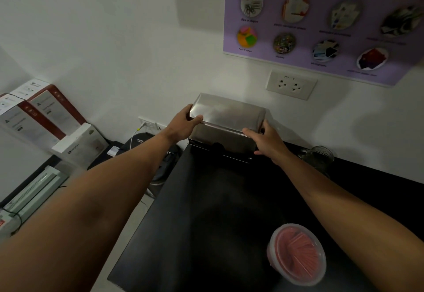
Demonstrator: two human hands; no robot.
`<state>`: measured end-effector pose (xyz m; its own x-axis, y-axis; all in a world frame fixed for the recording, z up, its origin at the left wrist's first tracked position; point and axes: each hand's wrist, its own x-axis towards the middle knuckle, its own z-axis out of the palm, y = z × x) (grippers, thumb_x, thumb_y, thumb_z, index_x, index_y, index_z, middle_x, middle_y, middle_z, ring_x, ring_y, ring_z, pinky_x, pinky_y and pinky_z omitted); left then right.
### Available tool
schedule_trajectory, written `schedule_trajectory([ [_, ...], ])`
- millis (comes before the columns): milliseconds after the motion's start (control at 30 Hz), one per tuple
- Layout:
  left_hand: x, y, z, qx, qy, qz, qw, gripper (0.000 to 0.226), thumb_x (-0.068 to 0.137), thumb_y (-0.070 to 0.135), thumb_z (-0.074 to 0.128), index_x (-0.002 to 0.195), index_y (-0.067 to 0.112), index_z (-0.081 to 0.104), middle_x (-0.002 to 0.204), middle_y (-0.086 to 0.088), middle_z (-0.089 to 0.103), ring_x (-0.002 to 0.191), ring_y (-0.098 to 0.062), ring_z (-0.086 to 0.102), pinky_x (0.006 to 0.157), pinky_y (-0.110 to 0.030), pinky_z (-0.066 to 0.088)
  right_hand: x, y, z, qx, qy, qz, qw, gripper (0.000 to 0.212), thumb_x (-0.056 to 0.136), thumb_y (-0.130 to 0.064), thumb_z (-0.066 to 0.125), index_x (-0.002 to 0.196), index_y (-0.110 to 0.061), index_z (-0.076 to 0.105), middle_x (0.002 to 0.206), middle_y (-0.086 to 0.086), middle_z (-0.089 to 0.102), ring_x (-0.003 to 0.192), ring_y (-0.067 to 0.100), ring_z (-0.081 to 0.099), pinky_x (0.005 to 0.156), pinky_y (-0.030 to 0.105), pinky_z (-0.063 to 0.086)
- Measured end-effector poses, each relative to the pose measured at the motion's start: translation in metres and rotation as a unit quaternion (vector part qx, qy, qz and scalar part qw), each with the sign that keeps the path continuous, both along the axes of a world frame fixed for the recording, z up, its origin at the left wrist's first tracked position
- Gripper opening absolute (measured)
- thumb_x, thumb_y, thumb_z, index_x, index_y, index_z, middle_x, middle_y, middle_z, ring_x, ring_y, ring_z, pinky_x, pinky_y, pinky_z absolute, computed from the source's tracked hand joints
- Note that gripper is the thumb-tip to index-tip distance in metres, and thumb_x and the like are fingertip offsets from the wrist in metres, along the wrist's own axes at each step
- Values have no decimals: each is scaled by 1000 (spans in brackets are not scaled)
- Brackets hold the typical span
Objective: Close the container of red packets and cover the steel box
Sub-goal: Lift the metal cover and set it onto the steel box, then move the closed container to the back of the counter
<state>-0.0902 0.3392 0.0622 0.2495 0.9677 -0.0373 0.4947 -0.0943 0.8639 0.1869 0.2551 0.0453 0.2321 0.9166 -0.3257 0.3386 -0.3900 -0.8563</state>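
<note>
At the far edge of the black counter (206, 211), against the wall, stands the steel box (220, 139). A shiny steel lid (227, 114) sits on top of it, slightly raised at the back. My left hand (183, 123) grips the lid's left end and my right hand (266, 139) holds its right front corner. Near the counter's front right stands a round clear plastic container of red packets (298, 253) with a translucent lid on it.
A glass jar (320, 157) stands to the right of the steel box. A wall socket (291, 84) and a purple poster (321, 20) hang above. Left of the counter are cardboard boxes (41, 117), a white laminator (34, 191) and a black appliance with a cable (142, 141).
</note>
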Motion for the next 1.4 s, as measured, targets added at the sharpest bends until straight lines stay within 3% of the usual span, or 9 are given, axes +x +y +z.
schedule_trajectory([
  [167,1,2,-4,0,2,-4,1000,31,106,8,62,136,0,58,107,-9,72,69,18,68,66,-1,47,3,-1,-2,7,-1,1,1000,101,87,-59,74,167,-30,21,165,3,42,136,27,55,90,47,63],
  [533,-1,4,-4,-13,32,-6,999,29,108,14,60,136,6,56,102,1,72,80,6,71,67,-4,49,0,-2,-5,7,-17,9,1000,113,87,-59,75,170,-27,5,172,6,31,150,31,42,116,52,46],
  [700,3,-8,-4,-19,32,43,998,18,108,26,60,98,36,49,91,20,58,68,31,58,63,1,41,11,-19,2,-5,-53,53,997,119,82,-69,72,170,-22,6,176,1,24,158,25,30,118,35,29],
  [767,-1,-21,-4,-14,47,51,997,21,108,32,60,127,33,51,110,15,61,91,29,58,83,-1,36,20,-31,10,-9,-95,86,992,114,85,-69,70,170,-22,10,176,2,21,159,24,27,114,32,28],
  [833,-5,-37,-2,-30,59,62,996,66,107,39,61,162,15,33,150,-4,55,138,-8,54,112,-22,34,30,-45,21,-5,-130,123,984,105,89,-66,68,169,-23,16,176,4,24,158,25,31,109,31,29],
  [900,-9,-56,2,-55,49,75,994,80,105,42,63,168,16,21,169,-11,38,154,-30,41,124,-45,37,40,-62,34,2,-152,159,975,95,91,-63,68,167,-25,25,170,5,38,150,23,44,104,29,32],
  [1067,-10,-118,0,-50,55,38,997,75,105,37,64,167,19,26,158,-16,52,143,-24,51,115,-36,41,64,-115,61,-25,-150,240,959,89,85,-67,71,162,-39,36,137,1,69,123,4,64,100,28,49],
  [1267,20,-194,-23,-67,47,-70,994,78,103,34,68,167,20,27,170,-5,37,150,-25,46,122,-48,43,81,-180,43,-36,-175,301,937,85,90,-60,72,162,-41,32,165,-3,45,140,7,53,108,27,47],
  [1400,48,-240,-34,-78,55,-162,982,85,98,51,66,167,29,23,171,-1,34,143,-13,47,116,-37,47,90,-215,21,-38,-173,296,939,85,91,-56,74,162,-39,32,171,-8,33,141,6,48,102,22,43],
])
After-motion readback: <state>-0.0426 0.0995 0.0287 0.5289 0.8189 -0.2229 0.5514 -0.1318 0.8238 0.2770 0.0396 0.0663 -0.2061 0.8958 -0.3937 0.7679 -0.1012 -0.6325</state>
